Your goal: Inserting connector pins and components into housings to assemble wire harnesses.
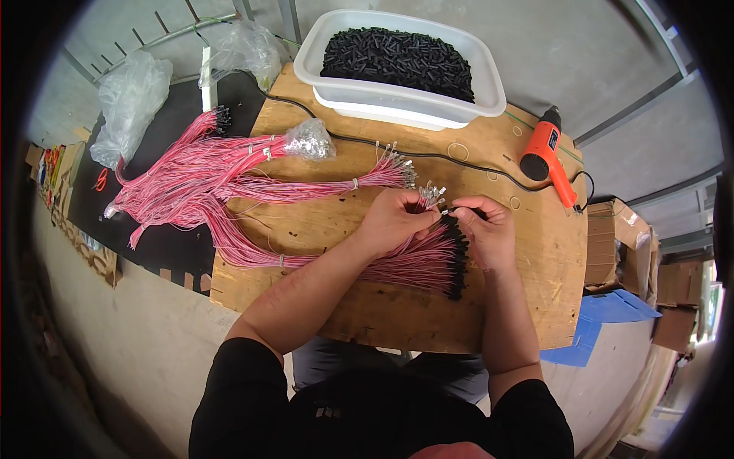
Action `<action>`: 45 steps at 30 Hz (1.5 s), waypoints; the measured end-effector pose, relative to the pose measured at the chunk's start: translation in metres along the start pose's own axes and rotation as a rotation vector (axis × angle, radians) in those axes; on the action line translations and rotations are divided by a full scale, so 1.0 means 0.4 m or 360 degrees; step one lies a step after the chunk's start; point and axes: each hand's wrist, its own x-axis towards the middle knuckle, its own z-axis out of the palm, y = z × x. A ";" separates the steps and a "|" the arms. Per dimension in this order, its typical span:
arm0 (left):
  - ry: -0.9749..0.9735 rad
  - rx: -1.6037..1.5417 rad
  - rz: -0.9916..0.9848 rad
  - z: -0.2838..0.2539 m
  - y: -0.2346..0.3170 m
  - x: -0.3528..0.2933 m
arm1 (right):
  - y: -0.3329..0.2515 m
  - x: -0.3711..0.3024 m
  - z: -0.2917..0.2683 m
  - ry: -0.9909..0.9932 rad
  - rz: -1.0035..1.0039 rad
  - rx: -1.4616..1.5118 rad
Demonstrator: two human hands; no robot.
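An orange-and-black heat gun (544,147) lies at the upper right of the frame, a black cord (428,155) just beside it. Further right, an open cardboard box (604,241) stands above a blue sheet (612,307). At upper left are a clear plastic bag (134,99) and, lower, red-handled scissors (101,180).

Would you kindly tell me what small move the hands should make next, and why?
Perhaps the right hand should ease a black sleeve over the metal tip beside it: the left hand grips wires with bare metal ends, while the pink wires fanned out below end in black sleeves.
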 end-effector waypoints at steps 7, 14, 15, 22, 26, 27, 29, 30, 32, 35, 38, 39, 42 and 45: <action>-0.0005 0.0029 -0.0019 0.000 0.002 -0.002 | 0.000 0.000 -0.005 -0.0056 0.0005 -0.0027; 0.0001 0.0004 -0.0025 0.003 0.003 -0.001 | -0.003 -0.001 0.003 -0.0041 0.0025 0.0009; -0.0005 0.0011 -0.0021 0.003 0.003 -0.001 | -0.002 -0.001 0.004 -0.0041 0.0024 0.0009; 0.0004 0.0100 0.0018 0.004 -0.006 0.003 | 0.004 0.004 -0.004 -0.0031 -0.0006 0.0017; 0.0013 0.0034 -0.0031 0.006 0.002 -0.001 | -0.002 0.006 -0.018 -0.0011 0.0063 0.0125; 0.0025 0.0066 -0.0018 0.004 -0.003 0.001 | -0.004 0.007 -0.018 -0.0012 0.0061 0.0125; 0.0037 0.0099 -0.0005 0.000 -0.010 0.003 | -0.009 0.009 -0.017 -0.0033 0.0171 0.0262; 0.0010 0.0142 0.0015 -0.004 -0.011 0.004 | -0.013 0.010 -0.019 -0.0033 0.0170 0.0262; -0.0017 0.0186 0.0036 -0.006 -0.014 0.005 | -0.022 0.012 -0.027 -0.0086 0.0330 0.0425; -0.0005 0.0220 0.0013 -0.005 -0.015 0.005 | -0.020 0.012 -0.039 -0.0172 0.0370 0.0450; -0.0010 0.0315 0.0066 -0.001 -0.008 0.003 | -0.019 0.013 -0.044 -0.0187 0.0367 0.0456; 0.0001 0.0325 0.0052 0.001 -0.004 0.002 | -0.020 0.012 -0.043 -0.0186 0.0367 0.0456; 0.0015 0.0373 0.0044 0.002 -0.002 0.001 | -0.022 0.008 -0.036 -0.0219 0.0363 0.0404; 0.0010 0.0369 0.0064 0.002 -0.004 0.000 | -0.025 0.007 -0.029 -0.0225 0.0374 0.0383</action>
